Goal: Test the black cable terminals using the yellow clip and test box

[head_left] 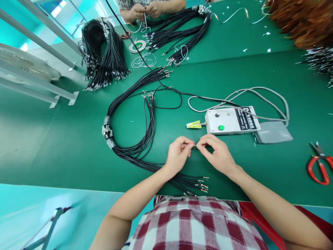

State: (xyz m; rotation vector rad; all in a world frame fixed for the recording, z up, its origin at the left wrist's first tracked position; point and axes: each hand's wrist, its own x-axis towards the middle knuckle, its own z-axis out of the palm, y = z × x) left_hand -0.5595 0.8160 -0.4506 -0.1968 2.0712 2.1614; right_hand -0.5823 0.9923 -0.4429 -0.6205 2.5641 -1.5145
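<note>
My left hand (179, 154) and my right hand (218, 152) meet fingertip to fingertip over the green table, both pinched closed. Between them shows a tiny wire end (195, 145), gripped from both sides; most of it is hidden by the fingers. A bundle of black cables (118, 100), gathered with white connectors (107, 131), curves around to the left. Some of its stripped ends (204, 185) lie below my left wrist, with bare copper and coloured strands showing. Just beyond my right hand sits a white control box (226, 125) with a green button and a yellow-green clip-like tip (194, 124).
A grey pedal (274, 132) with a looped grey cord lies right of the box. Red-handled pliers (320, 165) rest at the far right. More black cable bundles (104, 52) and a tape roll (137, 46) lie farther back. Across the table, another person's hands (147, 10) hold a white strip.
</note>
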